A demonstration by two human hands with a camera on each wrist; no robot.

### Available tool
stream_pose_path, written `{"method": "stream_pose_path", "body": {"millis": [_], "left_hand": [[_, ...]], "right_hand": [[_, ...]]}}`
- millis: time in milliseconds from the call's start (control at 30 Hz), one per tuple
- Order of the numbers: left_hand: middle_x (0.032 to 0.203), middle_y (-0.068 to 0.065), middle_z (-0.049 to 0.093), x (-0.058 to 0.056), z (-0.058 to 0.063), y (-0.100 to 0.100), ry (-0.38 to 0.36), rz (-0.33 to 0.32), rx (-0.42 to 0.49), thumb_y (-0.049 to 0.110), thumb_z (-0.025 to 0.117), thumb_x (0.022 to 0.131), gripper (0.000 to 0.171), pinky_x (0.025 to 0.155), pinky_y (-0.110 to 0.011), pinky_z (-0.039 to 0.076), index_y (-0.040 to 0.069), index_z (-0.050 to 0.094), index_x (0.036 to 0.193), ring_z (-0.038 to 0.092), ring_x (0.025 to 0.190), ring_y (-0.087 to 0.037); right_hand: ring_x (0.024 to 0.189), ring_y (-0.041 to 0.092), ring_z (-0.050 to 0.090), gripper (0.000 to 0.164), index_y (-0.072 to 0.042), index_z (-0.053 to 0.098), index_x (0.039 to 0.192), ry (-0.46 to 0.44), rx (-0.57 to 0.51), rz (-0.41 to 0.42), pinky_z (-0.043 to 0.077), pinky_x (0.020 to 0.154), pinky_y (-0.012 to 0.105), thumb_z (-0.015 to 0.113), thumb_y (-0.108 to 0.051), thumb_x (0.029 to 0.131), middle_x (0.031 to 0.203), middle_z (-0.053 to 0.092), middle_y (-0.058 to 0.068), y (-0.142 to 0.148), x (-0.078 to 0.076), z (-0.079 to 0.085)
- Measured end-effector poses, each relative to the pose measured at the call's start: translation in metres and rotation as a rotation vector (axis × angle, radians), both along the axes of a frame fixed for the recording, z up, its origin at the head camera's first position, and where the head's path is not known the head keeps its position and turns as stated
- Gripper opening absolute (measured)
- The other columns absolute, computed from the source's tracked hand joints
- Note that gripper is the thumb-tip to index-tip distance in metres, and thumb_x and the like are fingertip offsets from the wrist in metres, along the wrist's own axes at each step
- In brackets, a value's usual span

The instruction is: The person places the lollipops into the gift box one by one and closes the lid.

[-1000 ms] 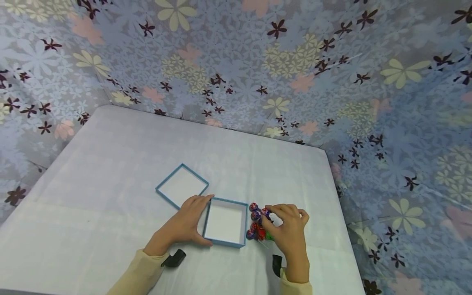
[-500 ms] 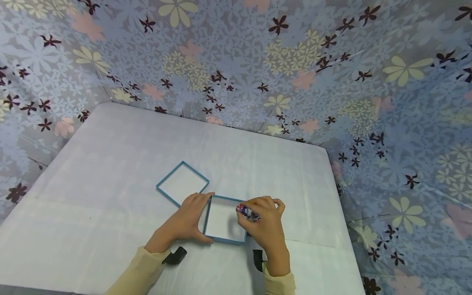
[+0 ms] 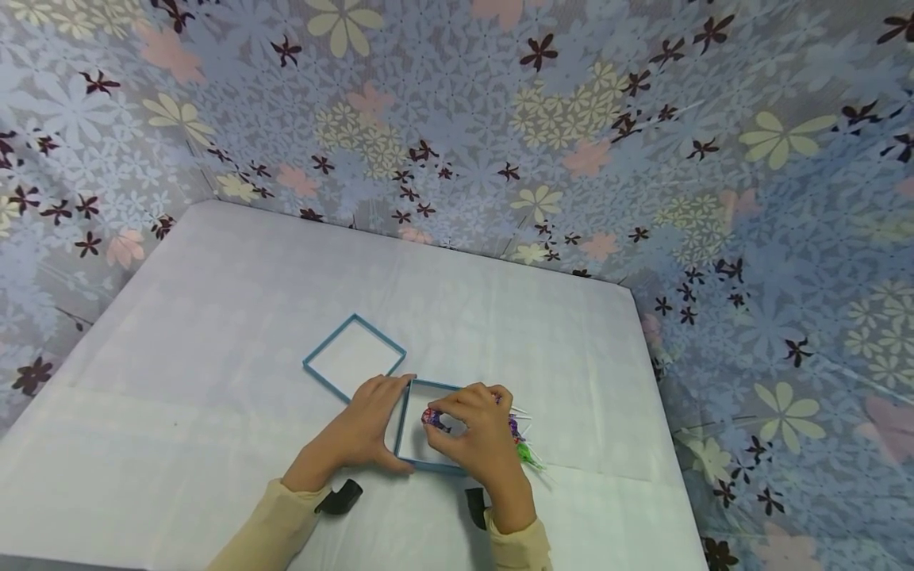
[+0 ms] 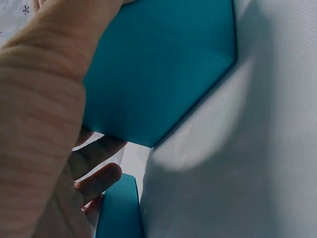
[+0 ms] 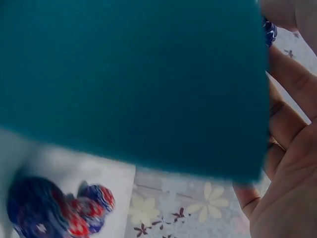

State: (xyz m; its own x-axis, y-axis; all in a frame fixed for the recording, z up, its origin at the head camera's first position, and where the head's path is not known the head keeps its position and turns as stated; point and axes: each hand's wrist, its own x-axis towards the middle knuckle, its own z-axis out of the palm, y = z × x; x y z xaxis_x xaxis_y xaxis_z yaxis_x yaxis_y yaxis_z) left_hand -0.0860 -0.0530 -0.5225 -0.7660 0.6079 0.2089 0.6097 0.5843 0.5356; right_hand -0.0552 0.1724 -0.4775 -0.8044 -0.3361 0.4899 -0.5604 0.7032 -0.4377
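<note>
A square box (image 3: 437,467), teal outside and white within, stands without its lid. My left hand (image 3: 364,424) spans its left side, thumb at the near corner and fingers at the far one. Over the box's interior, my right hand (image 3: 478,432) pinches a lollipop (image 3: 430,417) in a red and purple wrapper between thumb and fingertips. Its stick is hidden by the hand. In the right wrist view, the box's teal wall fills much of the picture, and a bit of the held lollipop (image 5: 269,32) shows by the fingers.
Behind the left hand lies the matching lid (image 3: 328,339), white inside facing up. Several more lollipops, one of them green (image 3: 525,454), lie right of the box, partly behind the right hand. A white cloth (image 3: 286,277) covers the table; flowered fabric (image 3: 457,119) rises behind it.
My right hand has picked a lollipop from the pile and moved left with it, over the box's wall to above its inside. The left hand stays at the box.
</note>
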Motion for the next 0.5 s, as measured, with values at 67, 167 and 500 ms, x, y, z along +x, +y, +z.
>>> {"method": "stream_pose_path", "body": {"millis": [67,167,500], "left_hand": [[0.142,-0.013,0.052,0.0,0.0,0.0,0.006,-0.001,0.002,0.063,0.091,0.054,0.131,0.115,-0.054,0.033,0.001,0.031,0.153,0.045,0.13,-0.032],[0.142,-0.014,0.051,0.001,0.001,0.0,0.006,-0.005,0.001,0.062,0.091,0.055,0.13,0.114,-0.054,0.033,0.0,0.032,0.153,0.045,0.13,-0.032],[0.14,-0.014,0.052,0.0,0.002,0.0,0.003,-0.004,0.003,0.06,0.091,0.054,0.13,0.115,-0.054,0.031,-0.001,0.032,0.152,0.046,0.127,-0.032]], "right_hand": [[0.094,0.009,0.058,0.017,-0.023,0.081,0.093,-0.014,0.023,0.005,0.031,0.094,0.054,0.084,-0.026,0.077,0.091,0.072,-0.013,-0.003,0.0,-0.002],[0.095,0.009,0.058,0.018,-0.025,0.081,0.094,-0.032,0.056,0.011,0.032,0.093,0.055,0.084,-0.027,0.076,0.09,0.071,-0.014,-0.008,0.0,-0.007],[0.098,0.009,0.059,0.018,-0.027,0.081,0.098,-0.139,0.134,0.049,0.032,0.094,0.053,0.083,-0.032,0.081,0.094,0.072,-0.015,-0.015,0.002,-0.012]]}}
